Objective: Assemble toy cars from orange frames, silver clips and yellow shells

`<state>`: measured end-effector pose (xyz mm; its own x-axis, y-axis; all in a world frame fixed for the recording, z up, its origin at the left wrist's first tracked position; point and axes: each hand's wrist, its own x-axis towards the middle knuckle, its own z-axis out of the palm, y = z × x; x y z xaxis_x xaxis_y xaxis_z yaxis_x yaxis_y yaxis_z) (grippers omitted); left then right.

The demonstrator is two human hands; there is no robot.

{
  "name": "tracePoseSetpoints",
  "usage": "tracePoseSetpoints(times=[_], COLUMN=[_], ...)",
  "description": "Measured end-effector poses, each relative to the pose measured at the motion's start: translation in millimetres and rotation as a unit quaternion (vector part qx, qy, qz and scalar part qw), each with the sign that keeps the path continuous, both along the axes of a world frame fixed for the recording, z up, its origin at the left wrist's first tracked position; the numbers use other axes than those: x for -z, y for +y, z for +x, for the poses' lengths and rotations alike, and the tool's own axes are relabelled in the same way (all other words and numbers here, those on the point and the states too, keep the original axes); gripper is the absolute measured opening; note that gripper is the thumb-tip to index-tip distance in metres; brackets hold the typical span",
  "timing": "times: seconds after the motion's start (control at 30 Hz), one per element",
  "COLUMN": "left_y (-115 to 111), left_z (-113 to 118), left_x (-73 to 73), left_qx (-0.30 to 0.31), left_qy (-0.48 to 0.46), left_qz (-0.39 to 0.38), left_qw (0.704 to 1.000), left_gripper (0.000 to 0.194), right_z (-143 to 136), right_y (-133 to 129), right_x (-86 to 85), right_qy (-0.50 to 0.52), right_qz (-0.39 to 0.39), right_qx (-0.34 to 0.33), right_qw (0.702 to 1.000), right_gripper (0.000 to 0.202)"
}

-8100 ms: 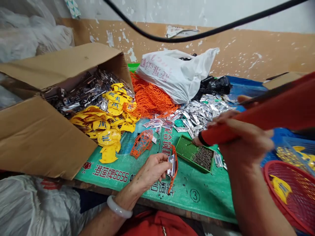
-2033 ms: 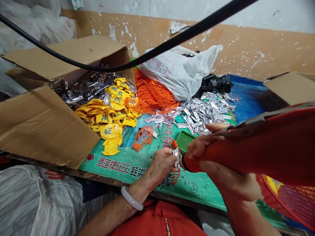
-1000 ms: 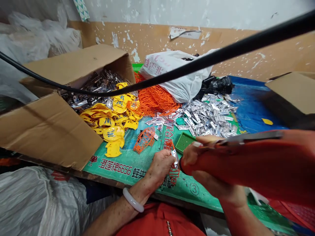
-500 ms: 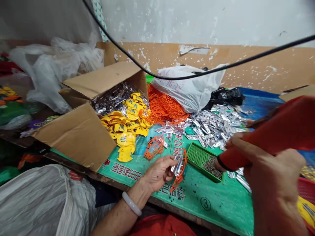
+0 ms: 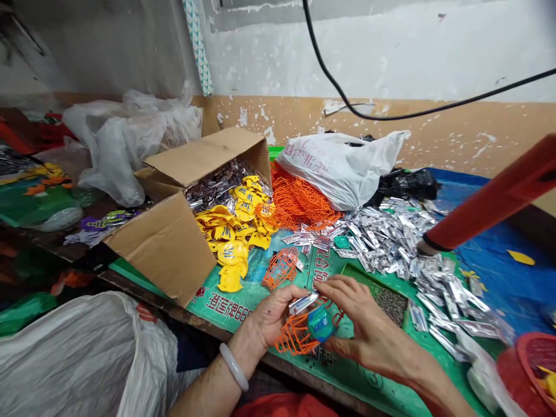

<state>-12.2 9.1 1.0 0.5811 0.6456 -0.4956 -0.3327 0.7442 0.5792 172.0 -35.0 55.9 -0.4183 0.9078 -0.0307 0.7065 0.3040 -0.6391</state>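
Just above the front of the green bench, my left hand [image 5: 269, 321] is closed on an orange plastic lattice piece [image 5: 292, 336] together with a silver strip [image 5: 303, 302]. A teal plastic part [image 5: 321, 323] sits on the lattice piece. My right hand [image 5: 365, 324] curves round the lattice's right side, fingers above and thumb below, gripping its edge. Beyond the hands another orange lattice piece [image 5: 281, 268] lies flat. A red power screwdriver [image 5: 490, 200] stands tilted at the right, out of my hands. Behind my right hand is a green tray [image 5: 360, 273] holding small screws [image 5: 391, 304].
A cardboard box [image 5: 160, 246] lies open at the left, spilling yellow pieces [image 5: 230, 255]. An orange lattice heap [image 5: 299, 200], a white bag [image 5: 334, 168] and many silver strips [image 5: 391, 231] cover the back. A red basket [image 5: 521, 370] stands at the right; a black cable [image 5: 347, 101] hangs above.
My right hand has let go of the red screwdriver and come left to the orange lattice piece. My left hand has turned the piece, so its teal part now shows. The view has shifted.
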Motion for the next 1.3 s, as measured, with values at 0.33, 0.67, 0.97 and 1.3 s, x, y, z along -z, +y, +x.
tracePoseSetpoints(times=[0.33,0.67,0.97,1.3], left_y=[-18.5,-33.0,-31.6,-24.2], left_z=[-12.3,-21.1,-40.6,-27.1], left_x=[-3.0,22.8,15.2,18.3], left_qx=[-0.159,-0.28,-0.294,-0.278], left_qy=[-0.224,-0.063,-0.026,-0.036], left_qz=[0.024,-0.103,-0.102,-0.068], left_qw=[0.961,0.952,0.95,0.957], left_gripper=[0.062,0.017,0.01,0.019], right_z=[-20.7,-82.1,-181.6,-124.2], right_y=[7.6,99.0,127.5,143.3], right_x=[38.8,0.6,31.8,-12.3], right_qy=[0.17,-0.077,-0.2,-0.181], right_qz=[-0.125,0.024,0.037,0.088], right_qx=[0.169,0.028,0.018,0.113], right_qw=[0.963,0.996,0.979,0.973], right_gripper=[0.046,0.031,0.033,0.027])
